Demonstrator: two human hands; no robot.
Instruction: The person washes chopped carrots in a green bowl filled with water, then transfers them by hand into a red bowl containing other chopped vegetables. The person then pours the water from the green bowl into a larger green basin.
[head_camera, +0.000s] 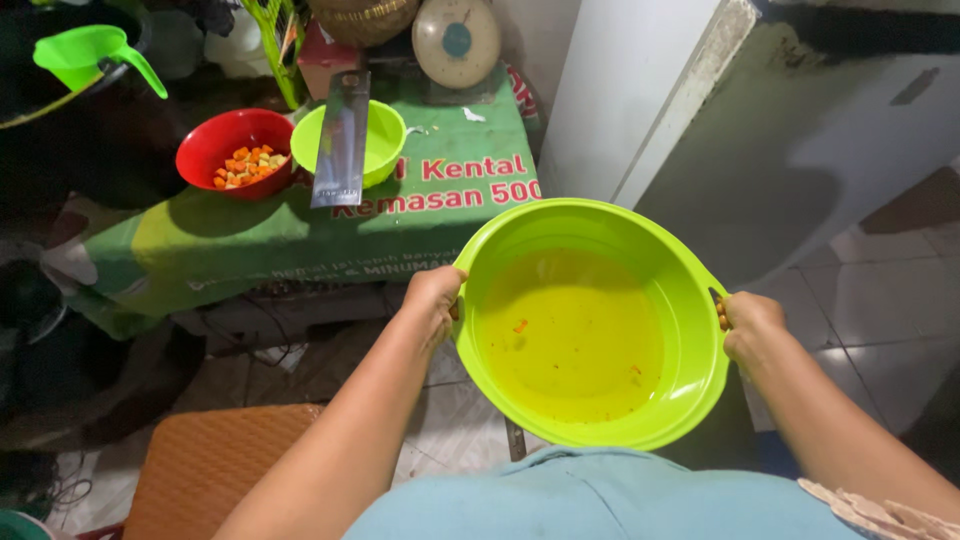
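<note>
In front of your waist, you hold the big green basin (590, 320) level, left hand (435, 295) and right hand (750, 325) each clenched on its rim. It holds shallow yellowish water with a few orange scraps. Carrying looks like the step; keep it flat to avoid slopping.

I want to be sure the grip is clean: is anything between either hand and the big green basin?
Nothing visible. The left hand and right hand each grip the rim of the lime-green basin directly, on opposite sides. The basin holds only shallow liquid with a few orange bits.
</note>
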